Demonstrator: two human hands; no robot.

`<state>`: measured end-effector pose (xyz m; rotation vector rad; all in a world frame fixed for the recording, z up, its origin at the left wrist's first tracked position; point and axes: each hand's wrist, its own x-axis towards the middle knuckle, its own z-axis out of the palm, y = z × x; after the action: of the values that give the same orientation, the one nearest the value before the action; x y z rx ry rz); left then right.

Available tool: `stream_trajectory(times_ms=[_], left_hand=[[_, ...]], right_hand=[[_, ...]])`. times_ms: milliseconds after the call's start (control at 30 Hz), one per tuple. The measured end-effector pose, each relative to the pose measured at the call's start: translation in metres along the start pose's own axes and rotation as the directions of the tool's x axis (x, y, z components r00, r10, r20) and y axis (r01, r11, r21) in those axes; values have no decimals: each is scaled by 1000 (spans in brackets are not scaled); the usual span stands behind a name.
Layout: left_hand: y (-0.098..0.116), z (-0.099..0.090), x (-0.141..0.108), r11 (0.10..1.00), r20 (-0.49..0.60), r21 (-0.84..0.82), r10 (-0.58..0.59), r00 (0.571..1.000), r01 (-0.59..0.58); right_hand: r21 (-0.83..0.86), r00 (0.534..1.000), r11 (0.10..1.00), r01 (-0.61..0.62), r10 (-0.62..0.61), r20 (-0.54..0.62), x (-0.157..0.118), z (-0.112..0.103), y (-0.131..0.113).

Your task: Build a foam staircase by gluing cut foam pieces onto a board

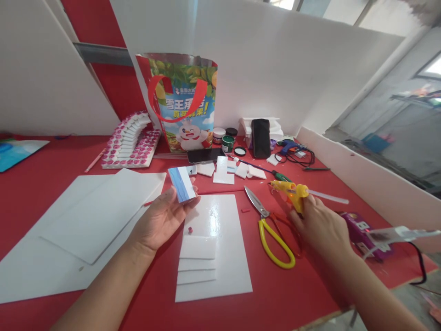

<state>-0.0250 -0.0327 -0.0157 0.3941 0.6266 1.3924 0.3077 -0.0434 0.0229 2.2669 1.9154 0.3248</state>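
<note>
My left hand (168, 204) is closed around a small card-like piece (181, 185) with a blue and white face, held above the table. In my right hand (320, 220) is a yellow hot glue gun (291, 191), its tip pointing left and a clear glue stick (329, 196) running out of its back. Large scissors (263, 214) with one yellow and one red handle lie just left of the glue gun, blades spread. A white board (227, 248) lies between my arms, with several small white rectangles (197, 248) overlapping near its front and a tiny red bit (190, 230) on it.
Larger white sheets (93, 216) cover the left of the red table (144, 312). A printed bag (188, 105), paint jars (227, 143), a phone (206, 155) and white offcuts (223, 171) stand or lie behind. A purple box (365, 239) sits at right near a cable.
</note>
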Motion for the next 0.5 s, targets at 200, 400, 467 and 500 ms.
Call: stream_trajectory(times_ms=[200,400,467,500], left_hand=[[-1,0,0,1000,21,0,-1,1000,1],[0,2,-1,1000,16,2,-3,1000,3],[1,3,-2,1000,12,0,-1,1000,1],[2,3,-2,1000,10,0,-2,1000,2]], right_hand=[[78,996,997,-13,6,88,-6,-6,2],[139,998,990,22,-30,54,-7,-1,11],[120,999,992,48,-48,-6,-17,-2,18],[114,997,992,60,-54,-55,-26,-4,22]])
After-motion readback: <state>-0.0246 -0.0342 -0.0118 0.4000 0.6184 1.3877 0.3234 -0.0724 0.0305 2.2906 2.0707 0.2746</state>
